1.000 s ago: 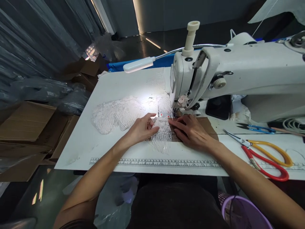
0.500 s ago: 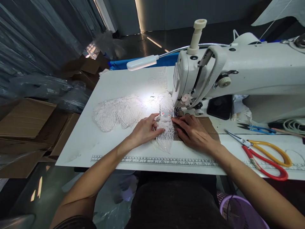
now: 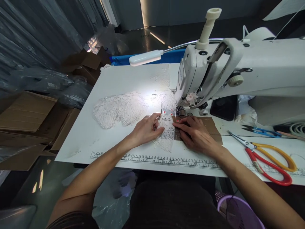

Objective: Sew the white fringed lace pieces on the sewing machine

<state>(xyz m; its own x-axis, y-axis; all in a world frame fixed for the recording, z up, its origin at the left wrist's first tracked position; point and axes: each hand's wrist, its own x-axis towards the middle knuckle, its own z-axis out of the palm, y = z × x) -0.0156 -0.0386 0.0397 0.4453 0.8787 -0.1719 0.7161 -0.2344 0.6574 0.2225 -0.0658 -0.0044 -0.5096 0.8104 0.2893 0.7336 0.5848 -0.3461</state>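
Note:
A strip of white lace [image 3: 166, 136] lies in front of the presser foot [image 3: 179, 112] of a white sewing machine [image 3: 238, 73]. My left hand [image 3: 146, 128] presses flat on the lace's left side, fingers together. My right hand [image 3: 196, 133] rests flat on a brown cardboard patch [image 3: 212, 127], with its fingertips at the lace's right edge. More lace [image 3: 119, 109] is spread to the left under the lamp's light.
A gooseneck lamp [image 3: 145, 58] lights the white table [image 3: 95, 140], which has a printed ruler [image 3: 166, 160] along its front edge. Red and yellow scissors [image 3: 267, 159] and blue snips [image 3: 262, 130] lie to the right. Cardboard boxes [image 3: 26, 111] stand at left; a purple basket [image 3: 238, 213] sits below.
Both hands have stayed pressed on the lace by the needle, creeping slightly toward the machine. The view has shifted a little to the left and nearer.

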